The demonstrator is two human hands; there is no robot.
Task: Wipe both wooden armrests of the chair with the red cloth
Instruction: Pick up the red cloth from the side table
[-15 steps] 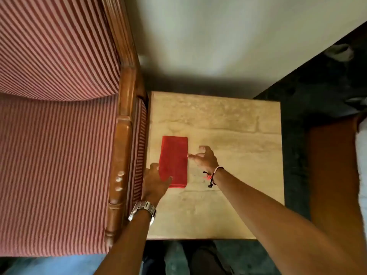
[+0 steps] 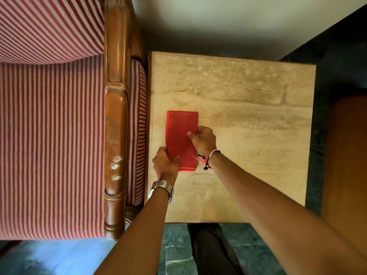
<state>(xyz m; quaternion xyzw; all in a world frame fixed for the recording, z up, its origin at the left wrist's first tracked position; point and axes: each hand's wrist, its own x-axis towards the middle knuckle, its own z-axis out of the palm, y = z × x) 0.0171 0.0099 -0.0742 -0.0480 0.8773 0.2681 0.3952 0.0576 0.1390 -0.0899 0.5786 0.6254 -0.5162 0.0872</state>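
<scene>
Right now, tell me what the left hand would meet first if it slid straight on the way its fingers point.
The left hand already touches the red cloth; going on, it would run along the cloth, then bare table top.

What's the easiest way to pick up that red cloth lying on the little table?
The red cloth lies folded flat on the table, a long narrow strip. Best grip is at its long side edges near the close end, pinching from both sides. The left hand is at its near left edge and the right hand at the right edge, so lifting there probably keeps the fold together.
</scene>
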